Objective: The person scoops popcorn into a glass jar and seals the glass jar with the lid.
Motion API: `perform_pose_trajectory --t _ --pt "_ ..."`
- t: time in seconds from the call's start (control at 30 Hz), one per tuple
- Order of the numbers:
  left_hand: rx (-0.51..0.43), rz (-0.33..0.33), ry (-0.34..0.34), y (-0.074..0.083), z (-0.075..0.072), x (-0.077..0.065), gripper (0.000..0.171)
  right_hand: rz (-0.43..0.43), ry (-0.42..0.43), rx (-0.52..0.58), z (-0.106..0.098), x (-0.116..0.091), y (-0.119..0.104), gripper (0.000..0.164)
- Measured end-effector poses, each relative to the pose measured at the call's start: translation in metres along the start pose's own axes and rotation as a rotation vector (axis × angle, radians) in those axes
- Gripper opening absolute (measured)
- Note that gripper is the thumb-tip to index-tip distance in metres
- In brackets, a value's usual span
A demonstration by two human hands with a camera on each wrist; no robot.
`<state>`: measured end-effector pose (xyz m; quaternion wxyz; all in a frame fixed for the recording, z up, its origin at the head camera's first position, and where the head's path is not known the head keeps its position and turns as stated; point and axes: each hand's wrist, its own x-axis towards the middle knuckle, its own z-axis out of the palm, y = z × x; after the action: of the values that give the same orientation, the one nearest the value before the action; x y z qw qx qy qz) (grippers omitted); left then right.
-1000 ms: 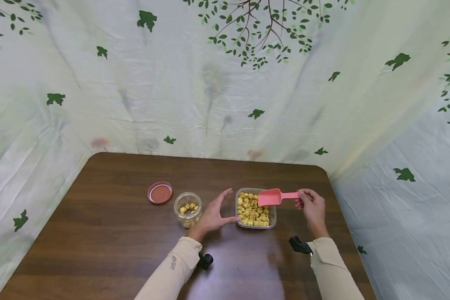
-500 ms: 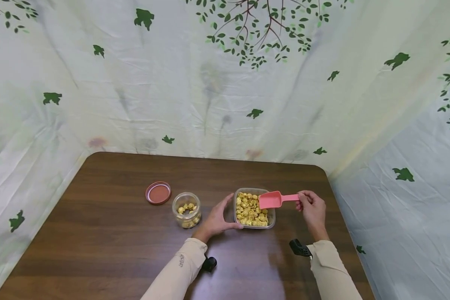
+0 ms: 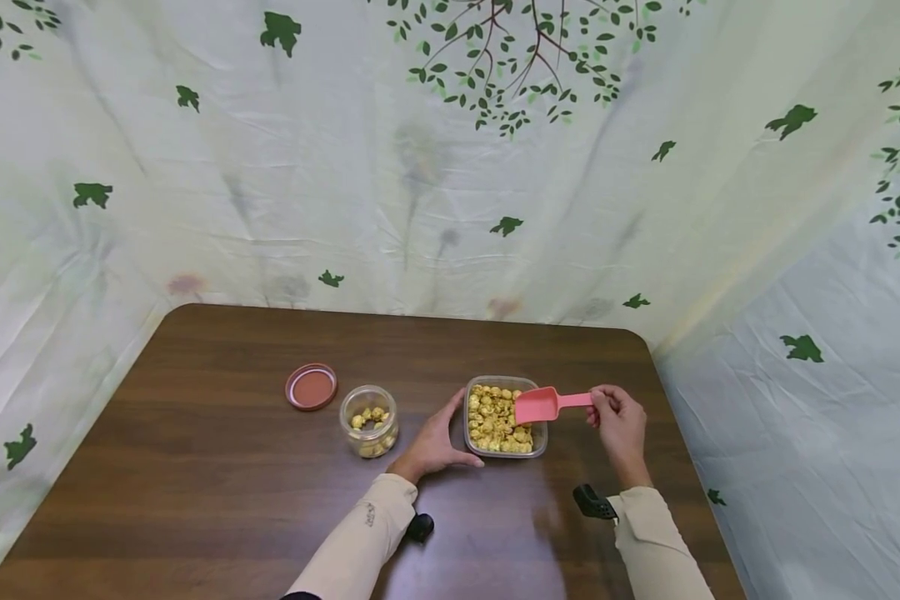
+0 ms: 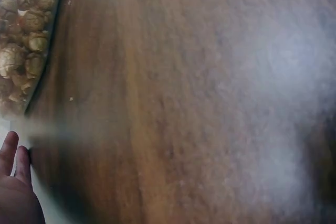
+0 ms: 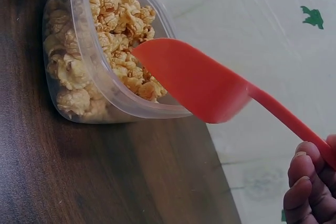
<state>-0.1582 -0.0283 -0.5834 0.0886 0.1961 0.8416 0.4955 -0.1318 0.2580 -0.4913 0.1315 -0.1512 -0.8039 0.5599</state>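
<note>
A clear plastic container [image 3: 504, 455] filled with caramel popcorn [image 3: 495, 417] stands on the table. My left hand [image 3: 435, 446] is at its left side, fingers along the left wall and thumb stretched out by the front edge. In the left wrist view, straight fingers [image 4: 22, 166] show close to the container. My right hand [image 3: 618, 425] pinches the handle of a pink scoop [image 3: 537, 406]. The scoop's blade, with no popcorn visible on it, hangs over the container's right rim, its tip overlapping the popcorn in the right wrist view.
Left of my left hand stands an open glass jar [image 3: 369, 425], partly filled with popcorn. A red lid [image 3: 311, 387] lies inner side up beyond it on the brown table [image 3: 217, 467]. A leaf-patterned cloth [image 3: 330, 167] hangs behind the table.
My left hand has moved right to the container, its fingers coming down along the left wall. The scoop has lowered slightly over the container, still held by my right hand.
</note>
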Motion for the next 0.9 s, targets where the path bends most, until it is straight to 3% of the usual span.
perform_pose_trajectory --t 0.53,0.9 --pt "-0.024 -0.015 0.016 -0.001 0.008 0.006 0.130 -0.067 0.044 -0.034 0.004 -0.007 0.001 0.017" --pt "-0.004 -0.047 0.037 -0.004 0.012 0.011 0.130 -0.155 0.056 -0.145 0.008 -0.011 0.000 0.016"
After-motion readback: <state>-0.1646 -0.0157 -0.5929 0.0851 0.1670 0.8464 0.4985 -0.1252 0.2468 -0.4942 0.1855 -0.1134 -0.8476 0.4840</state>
